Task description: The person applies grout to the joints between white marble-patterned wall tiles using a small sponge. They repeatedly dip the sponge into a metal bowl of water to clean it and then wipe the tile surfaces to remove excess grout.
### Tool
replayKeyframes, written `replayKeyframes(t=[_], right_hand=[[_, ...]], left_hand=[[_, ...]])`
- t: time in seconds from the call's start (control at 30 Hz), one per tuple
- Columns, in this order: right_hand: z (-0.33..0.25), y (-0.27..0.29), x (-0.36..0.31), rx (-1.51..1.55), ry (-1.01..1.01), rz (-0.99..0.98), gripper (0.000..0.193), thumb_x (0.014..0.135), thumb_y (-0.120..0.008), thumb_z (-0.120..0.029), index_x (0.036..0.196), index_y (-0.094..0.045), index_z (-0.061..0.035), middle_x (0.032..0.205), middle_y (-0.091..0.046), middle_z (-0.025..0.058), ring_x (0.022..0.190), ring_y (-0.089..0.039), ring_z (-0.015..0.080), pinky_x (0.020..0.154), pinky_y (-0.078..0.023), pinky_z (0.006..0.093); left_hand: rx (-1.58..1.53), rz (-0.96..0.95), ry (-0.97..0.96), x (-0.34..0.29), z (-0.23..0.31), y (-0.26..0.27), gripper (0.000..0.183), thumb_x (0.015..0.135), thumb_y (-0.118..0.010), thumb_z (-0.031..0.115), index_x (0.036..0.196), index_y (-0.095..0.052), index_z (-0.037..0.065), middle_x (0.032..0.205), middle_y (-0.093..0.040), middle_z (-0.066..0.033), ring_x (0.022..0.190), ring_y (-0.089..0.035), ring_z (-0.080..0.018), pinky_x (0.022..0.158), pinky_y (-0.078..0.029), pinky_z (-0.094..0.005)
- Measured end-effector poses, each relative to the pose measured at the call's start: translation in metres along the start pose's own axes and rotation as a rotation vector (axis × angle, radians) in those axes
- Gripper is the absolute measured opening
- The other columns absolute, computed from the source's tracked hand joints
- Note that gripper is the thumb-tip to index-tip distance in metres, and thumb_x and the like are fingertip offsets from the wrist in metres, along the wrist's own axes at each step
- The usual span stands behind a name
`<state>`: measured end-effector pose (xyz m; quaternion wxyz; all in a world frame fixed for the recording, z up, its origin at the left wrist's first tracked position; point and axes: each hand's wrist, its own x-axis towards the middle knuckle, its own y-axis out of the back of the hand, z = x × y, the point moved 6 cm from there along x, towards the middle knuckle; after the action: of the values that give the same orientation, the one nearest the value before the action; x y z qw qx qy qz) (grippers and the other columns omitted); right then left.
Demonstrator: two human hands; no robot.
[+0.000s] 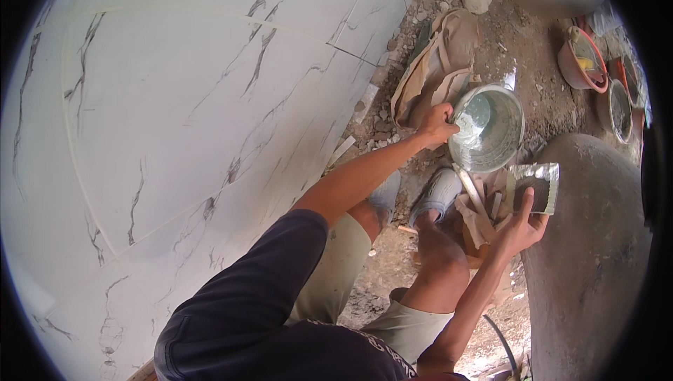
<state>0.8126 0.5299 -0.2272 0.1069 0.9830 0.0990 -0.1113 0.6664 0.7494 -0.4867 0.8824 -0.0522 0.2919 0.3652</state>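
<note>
My left hand (438, 124) grips the rim of a round metal bucket (491, 132) that holds clear water and stands on the dirt floor. My right hand (522, 227) holds a small silvery foil pouch (536, 186), torn open at the top, just below and to the right of the bucket. Under the pouch sits a crumpled brown paper bag (480, 216) with a flat stick (468, 188) lying in it. My feet in grey shoes (438, 195) are planted beside the bucket.
A white marble-veined tiled wall (175, 121) fills the left. A brown sack (438, 65) lies beyond the bucket among rubble and stones. Several orange-rimmed pans (582, 58) stand at the far right. A large grey rounded concrete mass (596, 255) rises at right.
</note>
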Motion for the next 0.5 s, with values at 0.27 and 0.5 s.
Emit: replayKeyframes(t=[0.27,0.5], right_hand=[[0.027,-0.09,0.121,0.11,0.315,-0.072,0.034,0.103,-0.076,-0.008,0.133,-0.07,0.0075,0.121,-0.076,0.0114,0.105,-0.073,0.0161,0.093,-0.06,0.0326],[0.068,-0.129,0.187,0.309,0.439,-0.093,0.037,0.101,-0.079,-0.008,0.133,-0.069,0.0087,0.122,-0.076,0.0114,0.106,-0.072,0.016,0.095,-0.059,0.0327]], left_hand=[[0.478,-0.447,-0.004,0.025,0.047,0.037,0.065,0.089,-0.089,0.049,0.122,-0.067,-0.002,0.101,-0.079,-0.0164,0.079,-0.074,-0.0198,0.073,-0.058,-0.0334],[0.123,0.002,-0.155,-0.011,-0.009,0.143,0.038,0.1,-0.083,0.038,0.092,-0.066,0.005,0.078,-0.062,0.0009,0.067,-0.052,-0.0054,0.061,-0.045,-0.0286]])
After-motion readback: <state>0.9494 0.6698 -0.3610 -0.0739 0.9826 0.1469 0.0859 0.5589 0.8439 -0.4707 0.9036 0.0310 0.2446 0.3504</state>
